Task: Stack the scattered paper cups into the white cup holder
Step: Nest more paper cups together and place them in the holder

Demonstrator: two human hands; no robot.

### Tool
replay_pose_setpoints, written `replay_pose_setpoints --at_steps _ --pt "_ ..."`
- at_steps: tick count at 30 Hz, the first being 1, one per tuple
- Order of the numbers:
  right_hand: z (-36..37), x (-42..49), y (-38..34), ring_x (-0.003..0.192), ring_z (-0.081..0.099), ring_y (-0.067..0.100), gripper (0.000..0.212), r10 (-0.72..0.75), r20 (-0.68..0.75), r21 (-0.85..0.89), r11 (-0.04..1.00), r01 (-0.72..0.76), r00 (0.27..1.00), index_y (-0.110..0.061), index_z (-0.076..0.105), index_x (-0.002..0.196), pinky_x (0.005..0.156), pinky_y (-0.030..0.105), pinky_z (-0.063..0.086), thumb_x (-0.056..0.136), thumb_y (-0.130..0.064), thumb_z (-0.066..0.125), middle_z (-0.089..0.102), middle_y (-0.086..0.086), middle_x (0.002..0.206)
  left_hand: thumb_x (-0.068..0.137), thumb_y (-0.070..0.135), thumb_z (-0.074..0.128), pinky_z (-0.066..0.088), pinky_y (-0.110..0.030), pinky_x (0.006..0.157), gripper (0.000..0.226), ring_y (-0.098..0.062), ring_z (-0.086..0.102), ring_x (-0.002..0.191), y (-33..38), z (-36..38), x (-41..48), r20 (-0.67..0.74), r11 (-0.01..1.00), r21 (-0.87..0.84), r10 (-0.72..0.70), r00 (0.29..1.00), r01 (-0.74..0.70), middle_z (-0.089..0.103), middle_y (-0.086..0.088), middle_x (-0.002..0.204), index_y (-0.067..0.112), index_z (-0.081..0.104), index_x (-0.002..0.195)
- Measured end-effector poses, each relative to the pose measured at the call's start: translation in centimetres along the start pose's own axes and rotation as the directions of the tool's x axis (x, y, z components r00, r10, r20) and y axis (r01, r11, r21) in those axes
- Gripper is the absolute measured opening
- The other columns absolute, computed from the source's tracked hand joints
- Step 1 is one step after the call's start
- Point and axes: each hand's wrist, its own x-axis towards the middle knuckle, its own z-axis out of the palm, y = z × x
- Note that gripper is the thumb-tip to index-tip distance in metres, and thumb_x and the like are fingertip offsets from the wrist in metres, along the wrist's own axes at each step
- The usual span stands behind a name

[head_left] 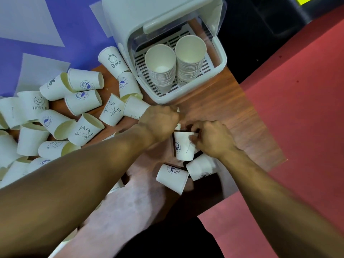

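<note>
The white cup holder (219, 58) stands open at the top centre, with two stacks of paper cups (189, 58) upright on its slotted tray. Many scattered paper cups (83, 101) lie on their sides at the left. My right hand (214, 140) grips the rim of an upright paper cup (183, 148) near the table's middle. My left hand (160, 121) is closed just above that cup, pinching a bit of white paper cup edge; what it holds is mostly hidden. Two more cups (173, 177) lie below the held one.
The wooden table (223, 112) ends at the right, where a red floor (297, 127) begins. Purple and white sheets (37, 34) lie behind the pile at the top left. My legs show under the table's near edge.
</note>
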Motion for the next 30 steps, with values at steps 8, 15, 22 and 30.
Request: replay_pose_setpoints --at_steps 8,15,22,30 --pt "-1.4 0.0 -0.4 0.08 0.064 0.019 0.019 -0.006 0.066 0.079 0.997 0.001 0.998 -0.037 0.059 0.067 0.067 0.027 0.046 0.082 -0.043 0.068 0.067 -0.014 0.084 0.096 0.03 0.051 0.038 -0.033 0.061 0.026 -0.029 0.061 0.094 -0.8 -1.2 -2.2 -0.081 0.996 0.002 -0.087 0.993 0.087 0.055 -0.003 0.113 0.026 0.06 0.12" --pt "-8.2 -1.9 -2.3 0.067 0.058 0.015 0.015 -0.042 -0.036 0.084 0.995 0.045 0.998 -0.031 0.064 0.072 0.057 0.027 0.04 0.085 -0.034 0.069 0.056 -0.011 0.065 0.099 0.035 0.049 0.035 -0.031 0.059 0.024 -0.029 0.061 0.089 -1.0 -4.5 -5.0 -0.325 0.989 -0.12 -0.119 0.938 0.084 0.055 -0.001 0.111 0.027 0.061 0.119" --pt "-15.9 -2.8 -5.5 0.059 0.049 0.009 0.012 -0.214 -0.482 0.022 0.966 0.256 0.85 -0.025 0.066 0.078 0.056 0.025 0.035 0.085 -0.035 0.069 0.051 -0.009 0.066 0.095 0.031 0.059 0.042 -0.034 0.051 0.015 -0.021 0.059 0.071 -1.2 -10.1 -6.1 -0.74 0.972 -0.231 -0.196 0.643 0.031 0.06 0.001 0.084 0.019 0.068 0.094" --pt "-16.3 1.9 -6.6 0.06 0.055 0.024 0.022 -0.366 -0.674 -0.183 0.924 0.335 0.642 -0.016 0.069 0.079 0.051 0.04 0.046 0.09 -0.033 0.06 0.057 0.001 0.074 0.094 0.034 0.058 0.046 -0.04 0.052 0.021 -0.024 0.06 0.066 -2.0 -11.3 -3.5 -0.796 0.955 -0.278 -0.289 0.531 0.104 0.059 0.001 0.074 0.019 0.068 0.083"
